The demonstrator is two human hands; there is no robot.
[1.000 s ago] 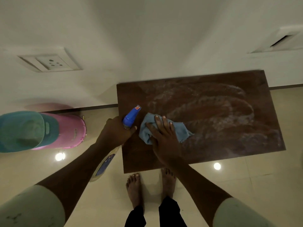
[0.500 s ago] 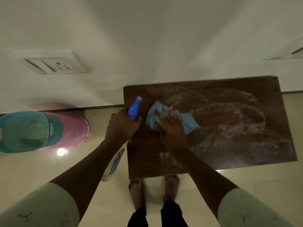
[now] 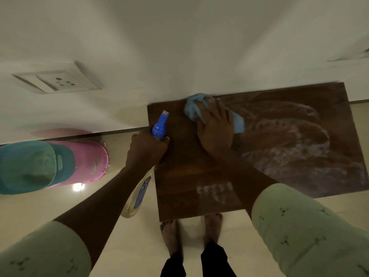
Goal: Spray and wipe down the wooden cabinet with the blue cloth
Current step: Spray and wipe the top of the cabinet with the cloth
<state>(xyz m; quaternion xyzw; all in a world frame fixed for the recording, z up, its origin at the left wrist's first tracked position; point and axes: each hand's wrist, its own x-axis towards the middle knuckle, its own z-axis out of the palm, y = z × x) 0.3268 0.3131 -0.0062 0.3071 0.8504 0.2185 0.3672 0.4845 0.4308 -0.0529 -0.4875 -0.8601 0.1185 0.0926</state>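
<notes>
as the right hand [image 3: 215,126] lies palm down with fingers stretched over the cloth [image 3: 192,108], pressing it on the cabinet [image 3: 179,176] at about 11 o'clock of its top, hard by the wall [image 3: 179,47], we judge the wiping step to be in hand. the left hand [image 3: 146,148] is wrapped round the bottle [image 3: 159,124], nozzle aimed to 12 o'clock, at the top's 9 o'clock edge. whitish streaks [image 3: 289,140] cover the half toward 3 o'clock and a small patch [image 3: 214,191] lies at 6 o'clock, so we think the next move calls for sweeping the cloth over those with firm pressure. we count one cabinet, one cloth, one bottle, two hands, two bare feet [image 3: 171,236], one pink bin [image 3: 85,158] with a teal lid [image 3: 28,166], and one socket [image 3: 60,81] plain on the wall.
</notes>
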